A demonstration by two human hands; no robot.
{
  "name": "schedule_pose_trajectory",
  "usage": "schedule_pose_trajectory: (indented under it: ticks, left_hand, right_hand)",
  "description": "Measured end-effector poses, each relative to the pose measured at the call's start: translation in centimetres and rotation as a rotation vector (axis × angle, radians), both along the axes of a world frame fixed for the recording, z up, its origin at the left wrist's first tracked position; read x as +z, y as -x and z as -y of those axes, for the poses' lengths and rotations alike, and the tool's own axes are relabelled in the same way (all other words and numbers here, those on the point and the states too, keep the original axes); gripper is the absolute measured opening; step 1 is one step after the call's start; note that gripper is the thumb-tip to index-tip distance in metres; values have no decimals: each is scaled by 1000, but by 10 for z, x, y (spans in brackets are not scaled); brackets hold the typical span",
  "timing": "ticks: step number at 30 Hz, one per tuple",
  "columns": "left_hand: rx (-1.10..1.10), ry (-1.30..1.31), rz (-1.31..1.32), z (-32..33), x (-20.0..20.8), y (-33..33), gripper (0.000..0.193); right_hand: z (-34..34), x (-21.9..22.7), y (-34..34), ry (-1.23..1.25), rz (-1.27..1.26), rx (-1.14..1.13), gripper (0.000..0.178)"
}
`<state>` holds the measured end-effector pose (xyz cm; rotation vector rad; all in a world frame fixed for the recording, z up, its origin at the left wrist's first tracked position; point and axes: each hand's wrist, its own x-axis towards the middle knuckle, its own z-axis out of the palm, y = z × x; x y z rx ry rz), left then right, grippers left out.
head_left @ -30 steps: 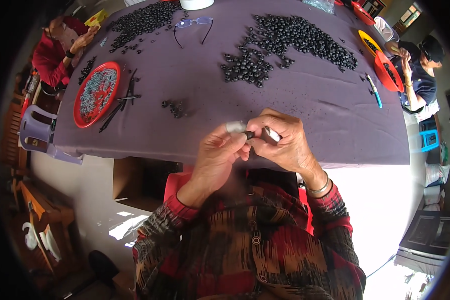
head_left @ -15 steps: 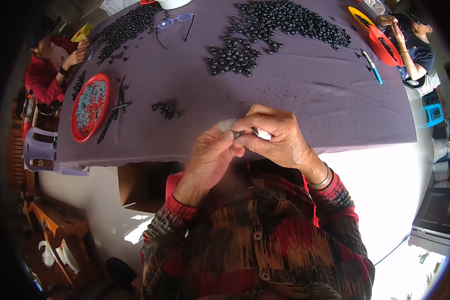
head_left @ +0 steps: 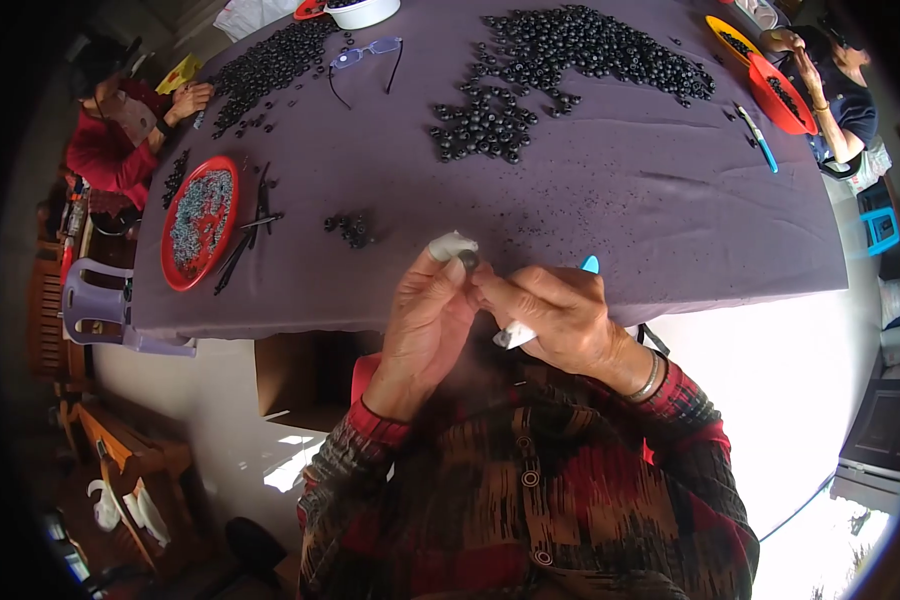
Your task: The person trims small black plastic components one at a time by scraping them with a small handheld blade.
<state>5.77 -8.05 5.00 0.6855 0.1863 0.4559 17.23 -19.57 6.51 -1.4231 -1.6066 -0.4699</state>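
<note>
Over the table's near edge, both my hands meet in front of me. My left hand pinches a small round dark piece between thumb and forefinger; a whitish cover wraps that forefinger's tip. My right hand is curled around a slim tool with a white part below the fingers and a light blue end above the knuckles. Its thumb and forefinger reach to the dark piece. The tool's exact kind is hidden by my grip. A small cluster of black ring-like pieces lies beyond my left hand.
Large heaps of black pieces cover the far table. A red plate of grey-blue bits, black strips and glasses lie leftward. Rightward are a red bowl and blue-white pen-shaped tool. People sit both sides.
My right hand has turned and dropped slightly, swinging the tool so its blue end shows. My left fingers have tilted the dark piece into view. The whole scene has shifted slightly right.
</note>
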Motion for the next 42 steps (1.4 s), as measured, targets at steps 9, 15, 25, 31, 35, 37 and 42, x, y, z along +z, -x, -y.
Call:
schedule_pose_trajectory:
  ticks: [9,15,25,31,35,37,42]
  left_hand:
    - [-91,5,79,-3,-9,-1,18]
    - [-37,-26,1,-1,-10,-1,13]
    - [-58,-58,34,-1,-13,0,14]
    - [-38,-78,45,-2,-18,-1,15]
    - [24,-86,43,0,-20,0,17]
    - [33,-106,43,1,-20,0,17]
    - [46,-137,45,3,-23,-2,17]
  right_hand:
    - [12,16,-17,418,-566,204,23]
    - [10,16,-14,411,-447,168,14]
    - [9,16,-13,390,-453,173,12]
    - [8,12,-10,403,-478,171,12]
    - [4,7,-7,374,-502,169,13]
    - [4,6,-6,374,-506,168,14]
    - [1,5,-2,390,-480,73,15]
